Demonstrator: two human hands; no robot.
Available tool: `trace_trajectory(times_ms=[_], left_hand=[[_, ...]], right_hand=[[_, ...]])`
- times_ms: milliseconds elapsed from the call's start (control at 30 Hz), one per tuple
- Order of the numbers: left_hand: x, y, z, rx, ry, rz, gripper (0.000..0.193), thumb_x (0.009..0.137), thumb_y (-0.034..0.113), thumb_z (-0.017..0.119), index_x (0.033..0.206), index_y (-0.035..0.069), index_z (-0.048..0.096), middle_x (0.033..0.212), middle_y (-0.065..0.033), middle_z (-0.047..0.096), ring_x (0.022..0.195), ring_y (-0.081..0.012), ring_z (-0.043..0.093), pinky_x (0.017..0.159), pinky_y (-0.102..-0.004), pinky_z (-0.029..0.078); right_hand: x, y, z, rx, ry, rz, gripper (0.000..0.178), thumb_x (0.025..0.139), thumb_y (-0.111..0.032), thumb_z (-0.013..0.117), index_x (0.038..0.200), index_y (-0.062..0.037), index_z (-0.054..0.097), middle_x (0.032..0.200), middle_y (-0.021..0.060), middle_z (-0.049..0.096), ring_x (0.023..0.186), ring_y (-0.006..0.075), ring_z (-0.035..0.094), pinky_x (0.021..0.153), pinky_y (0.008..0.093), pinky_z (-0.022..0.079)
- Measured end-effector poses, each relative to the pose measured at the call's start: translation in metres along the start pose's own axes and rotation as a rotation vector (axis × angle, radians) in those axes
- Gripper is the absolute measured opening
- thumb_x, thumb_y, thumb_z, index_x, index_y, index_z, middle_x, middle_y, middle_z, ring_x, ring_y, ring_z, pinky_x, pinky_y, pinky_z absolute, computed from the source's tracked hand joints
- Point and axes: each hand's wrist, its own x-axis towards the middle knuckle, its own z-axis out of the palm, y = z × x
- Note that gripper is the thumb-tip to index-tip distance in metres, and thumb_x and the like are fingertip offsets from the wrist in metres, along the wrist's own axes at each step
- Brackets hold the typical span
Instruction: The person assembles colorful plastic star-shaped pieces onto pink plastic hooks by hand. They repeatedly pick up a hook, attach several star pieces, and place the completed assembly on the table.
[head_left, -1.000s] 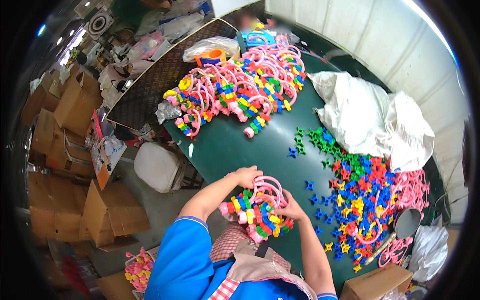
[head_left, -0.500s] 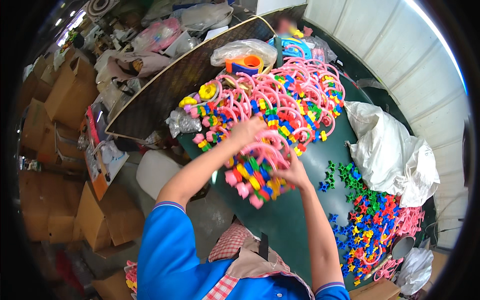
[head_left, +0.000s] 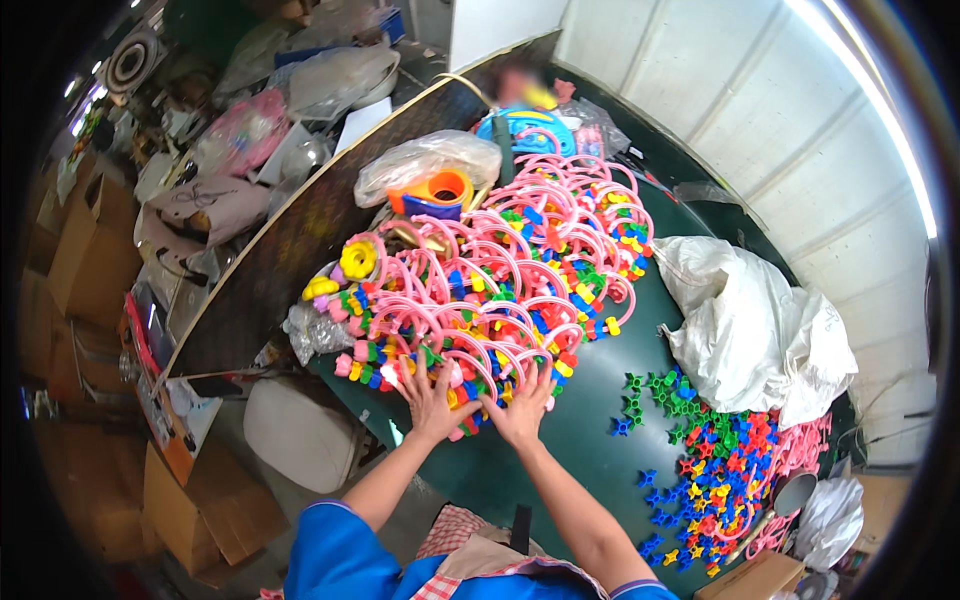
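Note:
A large heap of pink plastic hoops (head_left: pixel 510 268) with red, yellow, green and blue beads covers the middle of the dark green table (head_left: pixel 590 440). My left hand (head_left: pixel 430 408) lies against its near edge, fingers spread over the beads. Beside it my right hand (head_left: pixel 522 410) touches the same edge, its fingers also apart. The thumbs point toward each other and nearly meet. Neither hand grips a hoop. Some beads beneath the fingers are hidden.
Loose star-shaped plastic pieces (head_left: pixel 700 470) lie on the table's right side, near a white sack (head_left: pixel 750 330). A tape dispenser (head_left: pixel 435 192) and clear plastic bag stand behind the heap. A pale stool (head_left: pixel 300 432) and cardboard boxes (head_left: pixel 205 500) are at left.
The bunch of beaded hoops lifted between my hands is now down at the heap's near edge. Both hands have let go and spread against it. The view has shifted.

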Motion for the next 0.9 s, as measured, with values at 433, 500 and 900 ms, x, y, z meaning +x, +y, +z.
trace_trajectory(times_ms=[433, 500, 900], left_hand=[[0.039, 0.029, -0.013, 0.144, -0.004, 0.146, 0.096, 0.065, 0.041, 0.087, 0.146, 0.013, 0.045, 0.159, -0.0256, 0.026, 0.144, -0.0489, 0.022, 0.118, -0.0600, 0.018], [0.017, 0.017, -0.014, 0.209, 0.039, 0.159, 0.097, 0.068, 0.039, 0.087, 0.149, 0.010, 0.042, 0.156, -0.0284, 0.027, 0.142, -0.0502, 0.025, 0.116, -0.0596, 0.021], [-0.278, 0.350, 0.059, -0.454, -0.677, 0.468, 0.045, 0.083, 0.004, 0.065, 0.128, 0.007, 0.060, 0.128, -0.0184, 0.053, 0.111, -0.0339, 0.057, 0.092, -0.0410, 0.051]], right_hand=[[-0.034, 0.083, -0.072, 0.354, 0.065, -0.049, 0.097, 0.077, -0.047, 0.081, 0.148, -0.0003, 0.035, 0.146, 0.0242, 0.041, 0.138, 0.0407, 0.039, 0.115, 0.0485, 0.034], [-0.100, 0.124, -0.101, 0.418, 0.200, 0.008, 0.076, 0.081, -0.031, 0.078, 0.143, -0.0036, 0.043, 0.135, 0.0229, 0.050, 0.128, 0.0370, 0.051, 0.107, 0.0435, 0.043], [-0.401, 0.562, -0.385, 0.102, 1.025, 0.901, 0.040, 0.088, -0.025, 0.071, 0.115, 0.0033, 0.062, 0.111, 0.0211, 0.064, 0.099, 0.0324, 0.064, 0.088, 0.0410, 0.051]])
